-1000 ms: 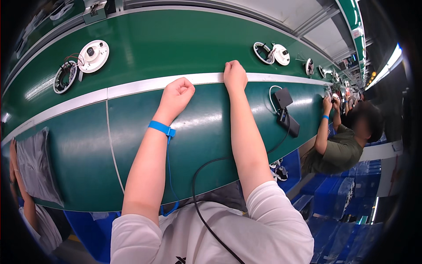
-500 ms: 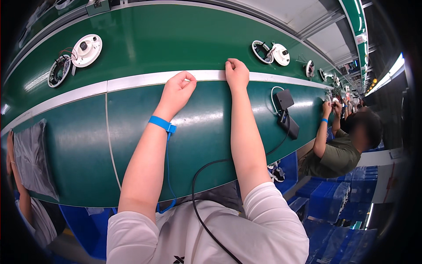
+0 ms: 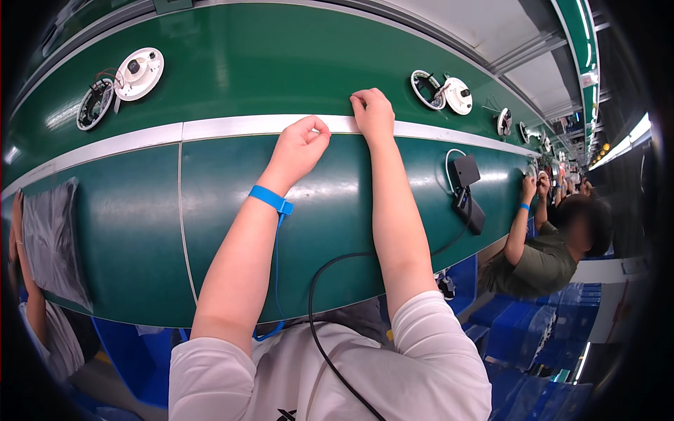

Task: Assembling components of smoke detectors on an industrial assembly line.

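My left hand is loosely closed at the near side of the white rail, its fingers curled in and nothing visible in them. A blue wrist strap with a coiled cord circles that wrist. Farther forward, my right hand lies across the rail with its fingertips over the green conveyor. Its fingers are curled too, and no object shows in it. Neither hand touches a white round device; the closest one lies open beyond my right hand, wired to its dark ring.
Another white round device with its ring lies at the far left. A black box and a power bank with cables sit right of my arm. A grey plastic bag is at left. Co-workers sit on both sides.
The view has shifted slightly, so the bench and devices appear a little farther right. My hands have drawn slightly closer together, and both remain curled.
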Demonstrator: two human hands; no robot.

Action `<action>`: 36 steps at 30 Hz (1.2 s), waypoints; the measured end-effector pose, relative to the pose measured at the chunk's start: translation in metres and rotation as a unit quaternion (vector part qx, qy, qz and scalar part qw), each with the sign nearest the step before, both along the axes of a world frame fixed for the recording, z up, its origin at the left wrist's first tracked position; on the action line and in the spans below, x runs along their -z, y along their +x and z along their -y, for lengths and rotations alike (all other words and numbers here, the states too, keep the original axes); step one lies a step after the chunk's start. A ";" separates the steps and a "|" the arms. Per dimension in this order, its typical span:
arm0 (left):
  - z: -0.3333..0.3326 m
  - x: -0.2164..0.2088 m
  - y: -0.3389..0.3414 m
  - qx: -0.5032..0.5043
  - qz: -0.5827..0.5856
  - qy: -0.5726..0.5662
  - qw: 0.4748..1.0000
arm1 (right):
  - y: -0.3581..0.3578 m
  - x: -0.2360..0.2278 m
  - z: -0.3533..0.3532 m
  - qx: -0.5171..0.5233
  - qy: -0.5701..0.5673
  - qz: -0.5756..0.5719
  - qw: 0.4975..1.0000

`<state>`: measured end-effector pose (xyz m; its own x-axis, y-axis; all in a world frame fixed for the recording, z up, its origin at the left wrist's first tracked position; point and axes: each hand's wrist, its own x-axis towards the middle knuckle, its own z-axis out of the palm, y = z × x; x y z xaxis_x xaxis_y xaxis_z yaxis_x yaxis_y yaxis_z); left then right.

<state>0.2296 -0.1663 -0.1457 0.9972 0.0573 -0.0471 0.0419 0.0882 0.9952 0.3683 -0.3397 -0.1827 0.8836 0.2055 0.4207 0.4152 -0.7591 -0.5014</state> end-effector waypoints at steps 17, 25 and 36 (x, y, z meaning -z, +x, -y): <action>0.008 0.013 0.009 0.004 0.003 0.022 1.000 | 0.003 0.008 -0.016 -0.015 -0.040 -0.017 0.999; 0.011 0.022 0.014 0.007 0.010 0.018 1.000 | 0.005 0.017 -0.023 -0.013 -0.069 -0.020 0.997; 0.016 0.038 0.025 -0.039 0.050 0.015 0.998 | -0.034 0.018 -0.014 -0.107 0.043 -0.010 0.993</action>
<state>0.2545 -0.1822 -0.1838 0.9894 0.1344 0.0555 -0.0637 0.0571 0.9963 0.3346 -0.3255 -0.2009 0.8323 0.3538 0.4268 0.5513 -0.6092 -0.5700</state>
